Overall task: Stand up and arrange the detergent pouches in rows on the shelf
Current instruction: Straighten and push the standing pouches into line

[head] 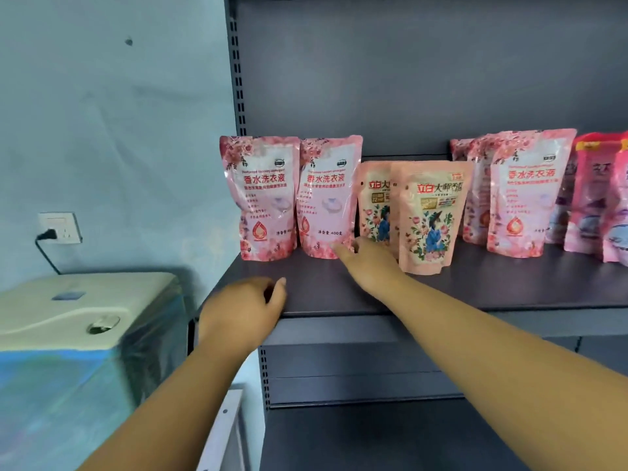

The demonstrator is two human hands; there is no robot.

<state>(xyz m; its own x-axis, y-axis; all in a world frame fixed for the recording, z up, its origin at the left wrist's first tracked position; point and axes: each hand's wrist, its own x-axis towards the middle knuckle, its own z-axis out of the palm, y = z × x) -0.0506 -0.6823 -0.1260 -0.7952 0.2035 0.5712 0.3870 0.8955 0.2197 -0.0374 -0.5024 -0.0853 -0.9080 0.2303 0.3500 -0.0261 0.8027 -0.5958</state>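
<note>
Several pink detergent pouches stand upright on the dark grey shelf point(441, 290). Two tall pink ones stand at the left end, the first pouch point(263, 198) and the second pouch point(326, 198). Two shorter peach pouches with a flower print stand to their right, one behind point(373, 205) and one in front point(430, 219). My right hand point(365, 263) reaches between the second tall pouch and the peach pouches, its fingers straight and touching the tall pouch's base. My left hand point(241, 311) hovers at the shelf's front left corner with fingers loosely curled, holding nothing.
More tall pink pouches point(523, 195) and darker pink ones point(598, 198) stand at the right end of the shelf. A cream plastic-wrapped appliance point(78, 317) sits to the left below a wall socket point(59, 227). Lower shelves run beneath.
</note>
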